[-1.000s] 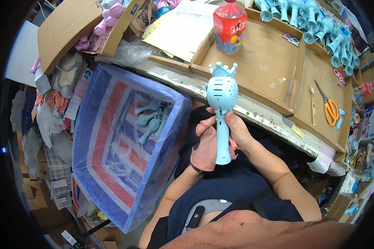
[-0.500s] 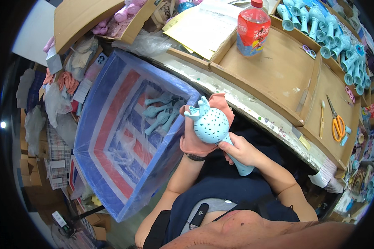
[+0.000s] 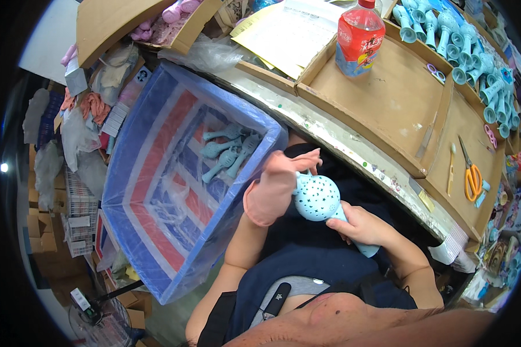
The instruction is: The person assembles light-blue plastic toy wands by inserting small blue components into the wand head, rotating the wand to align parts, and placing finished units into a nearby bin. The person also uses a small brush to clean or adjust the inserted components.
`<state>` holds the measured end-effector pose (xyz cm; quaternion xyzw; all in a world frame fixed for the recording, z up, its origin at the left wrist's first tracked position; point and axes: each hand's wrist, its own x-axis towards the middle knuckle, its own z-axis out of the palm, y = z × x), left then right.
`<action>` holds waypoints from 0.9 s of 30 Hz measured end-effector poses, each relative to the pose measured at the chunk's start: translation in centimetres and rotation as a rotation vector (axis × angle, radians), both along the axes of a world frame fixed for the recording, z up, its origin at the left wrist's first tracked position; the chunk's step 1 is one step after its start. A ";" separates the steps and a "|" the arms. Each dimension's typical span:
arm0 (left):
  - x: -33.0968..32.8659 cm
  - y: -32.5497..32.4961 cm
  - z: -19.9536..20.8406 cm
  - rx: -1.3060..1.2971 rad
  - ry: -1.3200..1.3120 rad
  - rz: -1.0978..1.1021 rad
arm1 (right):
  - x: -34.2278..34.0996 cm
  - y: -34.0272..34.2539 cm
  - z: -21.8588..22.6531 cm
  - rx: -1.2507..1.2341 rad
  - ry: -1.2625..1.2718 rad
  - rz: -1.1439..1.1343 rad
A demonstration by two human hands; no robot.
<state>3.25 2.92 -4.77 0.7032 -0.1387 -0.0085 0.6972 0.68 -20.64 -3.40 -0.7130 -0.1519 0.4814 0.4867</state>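
Note:
My right hand (image 3: 360,224) is closed round the handle of a light-blue plastic piece with a round head (image 3: 317,198) pierced by star-shaped holes. The handle's flared end (image 3: 366,250) shows below my fingers. My left hand (image 3: 274,186), covered in a salmon-pink glove or cloth, is at the top of the head, over its small horn-like knobs. Blur and the pink covering hide how its fingers lie. Left of it stands a blue, white and red striped bin (image 3: 134,144) lined with clear plastic, with several similar light-blue pieces (image 3: 221,149) lying inside.
Along the bench's far side lie cardboard trays (image 3: 376,110) with a red-labelled bottle (image 3: 360,40), orange-handled scissors (image 3: 472,180), a small brush (image 3: 451,168) and purple scissors (image 3: 436,73). Many light-blue pieces (image 3: 469,52) stand at far right. Papers (image 3: 295,29) and a box with pink parts (image 3: 182,26) are at the back.
My right hand has moved the light-blue piece right and slightly down. My left hand has shifted from behind the head to its upper left side, covering the knobs.

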 end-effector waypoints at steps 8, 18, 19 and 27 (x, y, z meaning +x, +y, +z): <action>-0.3 -1.4 -0.7 -0.813 0.350 0.172 | -0.6 0.9 -1.2 -0.109 -0.454 0.055; -0.8 -1.0 -0.5 -0.645 0.071 0.126 | -0.6 0.8 -1.9 -0.084 -0.559 0.027; -0.6 -1.1 -0.1 -0.360 0.005 0.282 | -0.6 1.1 -2.3 -0.057 -0.612 -0.007; -2.1 -2.2 4.4 -0.029 0.043 -0.060 | 1.0 3.1 -7.3 0.243 -0.922 -0.305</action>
